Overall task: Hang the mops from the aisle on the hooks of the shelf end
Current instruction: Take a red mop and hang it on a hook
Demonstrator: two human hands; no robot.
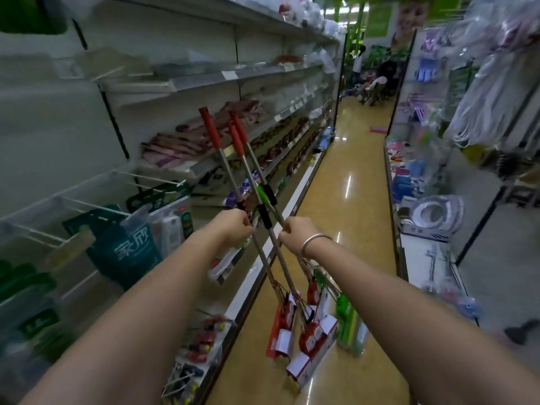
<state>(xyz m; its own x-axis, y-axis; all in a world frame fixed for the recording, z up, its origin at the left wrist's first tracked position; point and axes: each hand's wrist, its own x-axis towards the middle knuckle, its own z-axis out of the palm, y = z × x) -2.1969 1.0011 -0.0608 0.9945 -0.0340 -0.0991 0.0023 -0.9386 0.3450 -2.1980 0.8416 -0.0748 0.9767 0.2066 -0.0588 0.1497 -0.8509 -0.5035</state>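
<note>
head: shelf beside mops

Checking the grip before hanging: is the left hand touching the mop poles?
Touching. The head view shows the left hand with fingers curled round the mop poles beside the right hand.

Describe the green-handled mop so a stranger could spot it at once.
Find the bundle of mops gripped upright by both hands in the aisle. Follow the right hand down to the floor: the green mop head stands rightmost. Its neighbours are all red.
</note>
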